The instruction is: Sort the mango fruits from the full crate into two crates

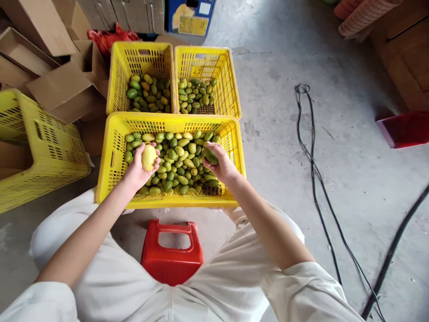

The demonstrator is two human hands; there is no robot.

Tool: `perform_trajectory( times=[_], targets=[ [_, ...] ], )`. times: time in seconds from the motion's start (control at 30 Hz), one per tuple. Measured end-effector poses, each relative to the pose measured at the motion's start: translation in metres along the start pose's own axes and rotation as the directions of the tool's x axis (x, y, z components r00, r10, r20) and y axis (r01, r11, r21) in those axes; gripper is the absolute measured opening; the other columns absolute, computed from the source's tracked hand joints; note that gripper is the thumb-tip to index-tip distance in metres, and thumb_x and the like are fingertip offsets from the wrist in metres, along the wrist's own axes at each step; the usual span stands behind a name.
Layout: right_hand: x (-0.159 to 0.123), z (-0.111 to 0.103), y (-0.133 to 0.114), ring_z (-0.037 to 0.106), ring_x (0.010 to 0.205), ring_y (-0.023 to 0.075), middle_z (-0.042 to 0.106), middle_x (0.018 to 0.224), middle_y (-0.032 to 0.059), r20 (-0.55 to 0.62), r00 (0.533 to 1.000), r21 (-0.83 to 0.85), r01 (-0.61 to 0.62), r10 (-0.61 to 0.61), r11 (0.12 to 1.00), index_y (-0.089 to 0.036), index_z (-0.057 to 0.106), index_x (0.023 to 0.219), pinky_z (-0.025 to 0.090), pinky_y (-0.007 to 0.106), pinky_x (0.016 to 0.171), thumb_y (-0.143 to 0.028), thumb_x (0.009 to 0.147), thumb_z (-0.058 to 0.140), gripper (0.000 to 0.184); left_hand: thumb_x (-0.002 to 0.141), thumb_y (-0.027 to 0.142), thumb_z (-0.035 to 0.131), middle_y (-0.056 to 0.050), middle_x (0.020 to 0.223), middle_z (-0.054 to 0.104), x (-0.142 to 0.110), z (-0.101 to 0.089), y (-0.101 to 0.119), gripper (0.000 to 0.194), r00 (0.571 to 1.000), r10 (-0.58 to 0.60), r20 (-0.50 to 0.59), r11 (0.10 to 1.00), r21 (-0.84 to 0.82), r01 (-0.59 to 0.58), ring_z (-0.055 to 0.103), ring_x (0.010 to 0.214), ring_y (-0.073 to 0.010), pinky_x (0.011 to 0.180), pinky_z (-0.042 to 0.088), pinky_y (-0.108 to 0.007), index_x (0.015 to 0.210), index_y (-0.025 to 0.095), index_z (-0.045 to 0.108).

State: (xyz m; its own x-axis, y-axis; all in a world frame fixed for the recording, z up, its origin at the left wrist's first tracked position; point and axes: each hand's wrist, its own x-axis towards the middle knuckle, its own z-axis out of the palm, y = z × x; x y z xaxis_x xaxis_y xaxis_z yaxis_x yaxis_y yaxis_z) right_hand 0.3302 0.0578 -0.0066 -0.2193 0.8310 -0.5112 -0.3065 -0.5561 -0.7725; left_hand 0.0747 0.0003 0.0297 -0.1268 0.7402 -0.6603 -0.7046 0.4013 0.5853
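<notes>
My left hand [142, 166] is closed around a pale yellow mango [149, 157], held above the left part of the near yellow crate [170, 203]. Over the right part of that crate, my right hand [219, 162] grips a dark green mango [210, 155], partly covered by the fingers. Many loose green and yellowish mangoes [181, 154] lie in the near crate beneath both hands. Behind it stand two more yellow crates side by side. The back left crate [109, 85] holds green and yellow mangoes, and the back right crate [228, 85] has mostly green ones.
Another yellow crate [56, 147] and open cardboard boxes [60, 89] crowd the left side. A red plastic stool [170, 261] is between my legs. Black cables [313, 165] run across the concrete floor at right, and a red bin [405, 129] sits at the far right.
</notes>
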Motion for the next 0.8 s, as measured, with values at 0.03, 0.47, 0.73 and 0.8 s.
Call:
perform_trajectory(
  times=[0.03,0.47,0.73,0.8],
  targets=[
    [-0.001,0.002,0.000,0.048,0.055,0.0084,0.056,0.079,-0.0086,-0.005,1.000,-0.003,0.010,-0.010,1.000,-0.029,0.050,0.097,0.032,0.021,0.047,-0.049,0.065,0.104,0.066,0.101,0.046,0.084,0.000,0.082,0.071,0.001,-0.001,-0.001,0.029,1.000,0.015,0.004,1.000,0.009,-0.015,0.063,0.063,-0.0107,0.055,0.048,-0.019,0.098,0.020,0.070],
    [0.003,0.017,0.006,0.044,0.056,0.0100,0.062,0.074,-0.0049,0.068,0.998,-0.022,-0.002,0.004,1.000,-0.026,0.069,0.098,0.033,0.022,0.047,-0.063,0.075,0.097,0.052,0.086,0.016,0.092,-0.005,0.124,0.082,0.003,-0.011,-0.008,0.023,0.985,0.128,0.111,0.987,0.079,-0.137,0.077,0.112,-0.0166,0.100,0.065,-0.025,0.108,0.020,0.083],
    [0.000,0.025,0.004,0.059,0.075,0.0137,0.069,0.090,-0.0015,0.046,0.998,0.154,-0.059,0.052,0.986,-0.026,0.068,0.100,0.047,0.021,0.060,-0.024,0.077,0.087,0.030,0.075,0.030,0.110,-0.005,0.108,0.080,0.013,-0.020,-0.012,0.043,0.989,0.141,0.051,0.989,0.040,-0.143,0.076,0.101,-0.0180,0.082,0.059,-0.023,0.101,0.021,0.077],
    [0.001,0.023,0.004,0.062,0.078,0.0145,0.072,0.094,-0.0006,0.016,0.997,0.201,-0.078,0.077,0.976,-0.026,0.065,0.100,0.047,0.021,0.061,-0.019,0.074,0.083,0.034,0.084,0.038,0.104,-0.005,0.106,0.078,0.013,-0.019,-0.010,0.036,0.989,0.143,0.039,0.989,0.018,-0.144,0.074,0.097,-0.0174,0.079,0.058,-0.023,0.105,0.023,0.079]
  ],
)
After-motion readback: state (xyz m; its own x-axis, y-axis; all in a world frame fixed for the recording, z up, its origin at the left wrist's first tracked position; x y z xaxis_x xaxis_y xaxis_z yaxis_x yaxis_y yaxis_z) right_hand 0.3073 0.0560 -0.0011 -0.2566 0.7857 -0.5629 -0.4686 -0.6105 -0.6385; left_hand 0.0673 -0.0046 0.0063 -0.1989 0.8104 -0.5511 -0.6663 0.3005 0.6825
